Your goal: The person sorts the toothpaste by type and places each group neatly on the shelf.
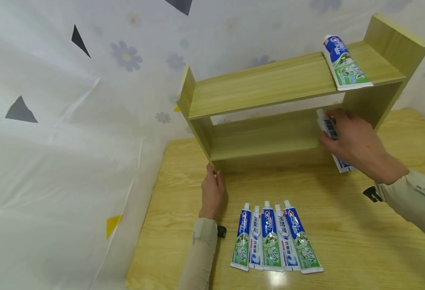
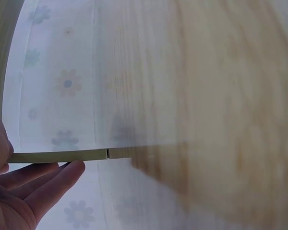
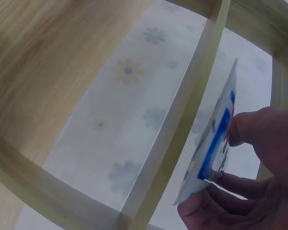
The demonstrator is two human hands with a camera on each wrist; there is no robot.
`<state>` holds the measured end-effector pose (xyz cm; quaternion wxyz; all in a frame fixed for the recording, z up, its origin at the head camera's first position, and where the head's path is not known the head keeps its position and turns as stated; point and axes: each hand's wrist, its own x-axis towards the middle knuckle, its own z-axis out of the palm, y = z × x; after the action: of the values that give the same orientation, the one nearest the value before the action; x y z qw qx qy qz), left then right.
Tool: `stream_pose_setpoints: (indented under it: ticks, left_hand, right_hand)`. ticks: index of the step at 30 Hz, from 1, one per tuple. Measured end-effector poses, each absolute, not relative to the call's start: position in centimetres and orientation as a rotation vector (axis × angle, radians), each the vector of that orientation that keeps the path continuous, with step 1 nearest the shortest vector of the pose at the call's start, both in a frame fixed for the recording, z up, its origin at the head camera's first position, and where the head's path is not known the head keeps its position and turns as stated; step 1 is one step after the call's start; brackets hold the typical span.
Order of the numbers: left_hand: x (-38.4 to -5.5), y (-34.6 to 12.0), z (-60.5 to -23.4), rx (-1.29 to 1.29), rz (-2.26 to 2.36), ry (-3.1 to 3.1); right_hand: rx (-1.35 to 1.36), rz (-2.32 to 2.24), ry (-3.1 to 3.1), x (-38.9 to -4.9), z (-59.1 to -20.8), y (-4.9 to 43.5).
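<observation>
1. Lying nearest, on a yellowish wood-grained table (image 1: 176, 201), are three blue-and-green plastic toothpaste tubes (image 1: 271, 237) alternating with two slimmer white plastic toothpaste tubes (image 1: 256, 241) with dark lettering. They form a side-by-side row, caps pointing away from the person.
2. Just past that row, to its left, the left hand (image 1: 212, 191), in a beige sleeve (image 1: 202, 245), grips the left side panel of a two-tier pale wooden shelf (image 1: 267, 88), thumb on one face and fingers on the other.
3. Well apart from it, the right hand (image 1: 355, 141) pinches a white toothpaste tube with dark lettering and blue print (image 1: 328, 125) between thumb and fingers, at the right end of the lower tier. Whether this tube touches the board, I cannot tell.
4. Above, on the right of the upper tier, rests another blue-and-green tube (image 1: 346, 66), its flat end at the front edge.
5. Farthest back hangs a whitish sheet with faded flower prints (image 1: 212, 40).
</observation>
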<state>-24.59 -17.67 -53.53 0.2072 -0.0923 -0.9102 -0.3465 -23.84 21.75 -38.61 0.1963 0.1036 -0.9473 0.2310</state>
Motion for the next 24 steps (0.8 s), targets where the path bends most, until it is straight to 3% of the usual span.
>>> stream_pose_setpoints:
  ticks: [24]
  left_hand:
    - [-24.4, -17.6, -53.7, -0.251, -0.992, -2.53]
  right_hand:
    - [0.251, 0.611, -2.732, -26.7, -38.5, 21.9]
